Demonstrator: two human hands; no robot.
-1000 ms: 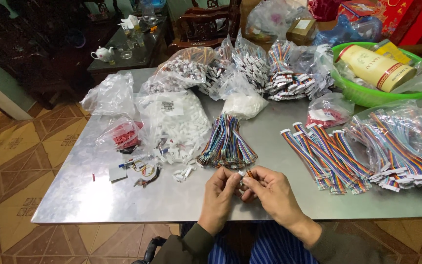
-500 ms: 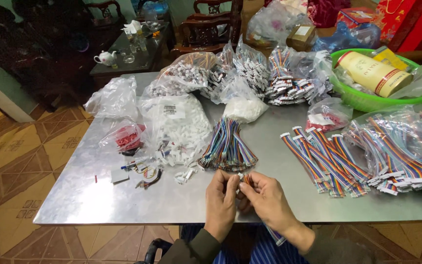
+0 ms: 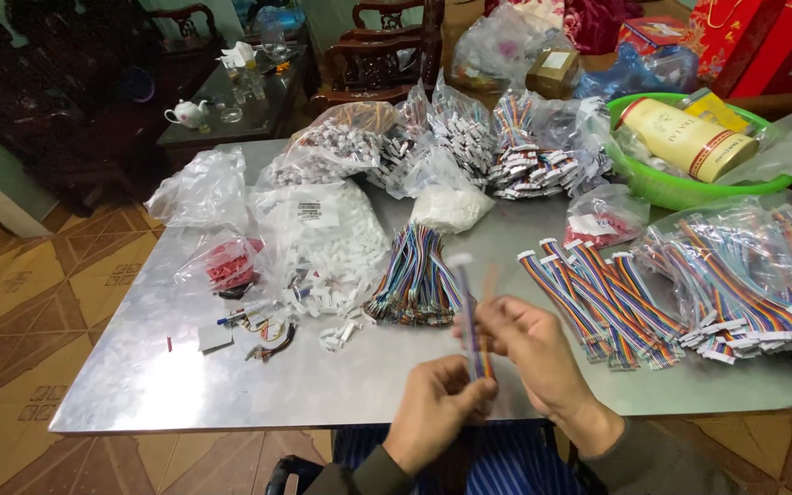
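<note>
My left hand (image 3: 434, 409) and my right hand (image 3: 533, 359) are raised together over the near edge of the metal table (image 3: 158, 385). Between them they hold a thin rainbow ribbon cable (image 3: 469, 312) that stands nearly upright and is blurred by motion. The left hand pinches its lower end, and the right hand's fingers close on it a little higher. Just beyond the hands lies a loose bundle of multicoloured cables (image 3: 417, 275).
Finished rainbow cables (image 3: 598, 298) lie to the right, more in clear bags (image 3: 753, 266). Bags of white connectors (image 3: 323, 234), a bag of red parts (image 3: 229, 264) and small loose pieces (image 3: 263, 325) lie on the left. A green basin (image 3: 680, 188) stands at the back right.
Both hands have lifted from the table's edge and swung the cable up from lying low between them to standing nearly upright. The camera has tilted slightly.
</note>
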